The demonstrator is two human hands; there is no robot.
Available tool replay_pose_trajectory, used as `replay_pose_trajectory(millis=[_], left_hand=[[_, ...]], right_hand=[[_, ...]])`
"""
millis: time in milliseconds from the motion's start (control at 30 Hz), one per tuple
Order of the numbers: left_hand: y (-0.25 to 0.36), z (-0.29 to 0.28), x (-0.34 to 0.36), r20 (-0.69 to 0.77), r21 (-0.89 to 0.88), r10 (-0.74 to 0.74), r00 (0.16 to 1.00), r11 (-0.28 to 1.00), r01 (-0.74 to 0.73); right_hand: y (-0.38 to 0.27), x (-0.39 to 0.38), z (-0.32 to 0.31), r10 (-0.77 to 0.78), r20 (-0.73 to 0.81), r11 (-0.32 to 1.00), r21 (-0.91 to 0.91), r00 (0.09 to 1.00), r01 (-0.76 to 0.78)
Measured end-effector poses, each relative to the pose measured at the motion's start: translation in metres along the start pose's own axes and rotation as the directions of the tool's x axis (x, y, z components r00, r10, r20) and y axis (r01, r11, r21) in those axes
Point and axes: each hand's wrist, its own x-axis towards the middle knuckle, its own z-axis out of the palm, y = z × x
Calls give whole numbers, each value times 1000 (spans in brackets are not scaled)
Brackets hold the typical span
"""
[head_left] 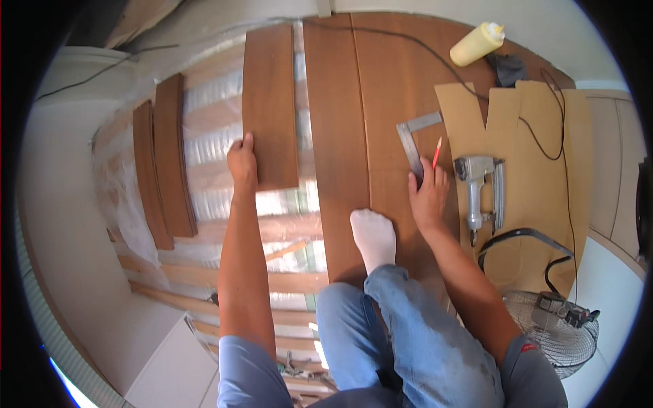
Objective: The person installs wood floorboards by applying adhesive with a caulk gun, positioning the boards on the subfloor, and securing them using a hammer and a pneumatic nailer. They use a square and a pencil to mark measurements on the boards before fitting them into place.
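My left hand (243,163) grips the left edge of a loose brown floorboard (271,102), near its lower end. That board lies lengthwise across the joists, a gap away from the laid floorboards (333,136) to its right. In my right hand (430,197) are a metal carpenter's square (409,144) and a red pencil (437,153). The square's corner points away from me over the laid boards, and the pencil sticks up between my fingers with its tip upward. My fingers hide the square's near end.
Wooden joists (292,226) with shiny sheeting between them lie bare at left, carrying two narrower boards (175,156). On the right, a nail gun (478,190) with a black hose rests on cardboard (537,170). Also there: a yellow squeeze bottle (477,44), a cable, a wire-caged fan (544,333).
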Motion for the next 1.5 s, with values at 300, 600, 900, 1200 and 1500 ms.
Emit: replay_pose_trajectory(millis=[300, 600, 900, 1200, 1500], left_hand=[[-47, -32, -196, 27, -40, -100, 995, 994, 101], [-84, -40, -323, 192, -301, -169, 967, 927, 222], [-37, -23, -383, 284, -240, 9, 959, 969, 62], [-170, -21, -426, 55, 245, 5, 998, 969, -18], [-95, 2, -354, 321, 39, -84, 943, 996, 76]], right_hand=[[-7, -28, -37, 28, -22, 990, 142, 999, -25], [-42, -56, -44, -114, -37, 868, 482, 993, 118], [-127, -80, -81, 275, 371, 464, 757, 887, -461], [-79, -93, -61, 385, 361, 254, 843, 849, -474], [-72, -84, -57, 436, 411, 182, 831, 801, -526]])
